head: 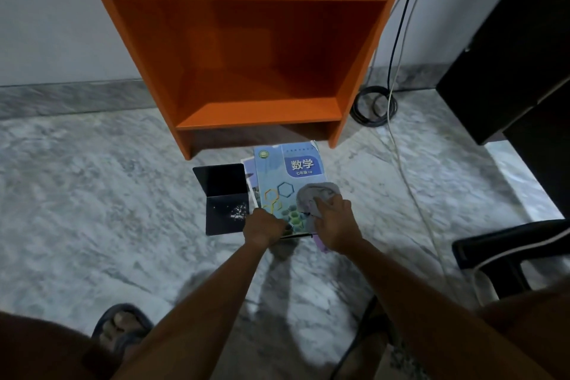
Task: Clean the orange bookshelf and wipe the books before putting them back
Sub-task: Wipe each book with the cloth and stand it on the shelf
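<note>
Fingers (324, 205) of right hand (334, 225) tight round grey cloth (317, 191), left hand (262, 228) fingers round pale-blue, hexagon-patterned book (287, 176).

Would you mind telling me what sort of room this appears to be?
Likely a home study or bedroom: an orange bookshelf against the wall, a school textbook, and a marble floor with loose cables.

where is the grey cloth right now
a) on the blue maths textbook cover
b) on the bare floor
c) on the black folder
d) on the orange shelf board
a: the right hand holds the grey cloth against the cover of the blue maths textbook, which lies on the floor in front of the shelf while the left hand grips its near corner.
</note>
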A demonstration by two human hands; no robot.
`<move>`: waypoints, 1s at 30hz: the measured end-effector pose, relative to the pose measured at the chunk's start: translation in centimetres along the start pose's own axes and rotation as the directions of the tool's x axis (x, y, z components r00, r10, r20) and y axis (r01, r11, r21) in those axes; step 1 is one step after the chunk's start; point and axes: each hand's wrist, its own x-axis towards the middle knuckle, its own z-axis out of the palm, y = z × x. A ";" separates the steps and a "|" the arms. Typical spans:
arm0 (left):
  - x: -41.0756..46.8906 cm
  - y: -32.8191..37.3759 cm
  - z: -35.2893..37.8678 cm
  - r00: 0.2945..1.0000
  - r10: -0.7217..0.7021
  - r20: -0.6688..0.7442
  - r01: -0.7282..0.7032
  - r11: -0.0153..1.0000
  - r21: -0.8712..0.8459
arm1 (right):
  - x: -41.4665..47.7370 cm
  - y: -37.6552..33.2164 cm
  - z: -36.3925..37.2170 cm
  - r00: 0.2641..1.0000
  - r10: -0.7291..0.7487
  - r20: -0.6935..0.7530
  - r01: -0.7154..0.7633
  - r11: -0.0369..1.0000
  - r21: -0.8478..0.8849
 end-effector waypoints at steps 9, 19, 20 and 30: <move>2.0 -0.1 -1.1 0.990 -0.104 0.100 0.139 0.875 -0.465 | -0.9 -1.3 0.3 0.987 -0.144 -0.067 0.155 0.961 0.229; -0.1 2.3 -4.3 0.925 0.260 0.277 0.005 0.720 -0.694 | 0.5 -6.1 -1.8 0.984 -0.108 -0.142 0.166 0.844 0.510; -0.5 2.4 -4.8 0.921 0.281 0.270 -0.027 0.736 -0.676 | 1.1 -7.1 -2.4 0.986 -0.104 -0.133 0.160 0.825 0.541; -6.5 3.0 -9.5 0.759 0.519 0.393 -0.142 0.721 -0.679 | 8.3 -8.4 -11.0 0.928 0.246 -0.281 -0.004 0.759 0.651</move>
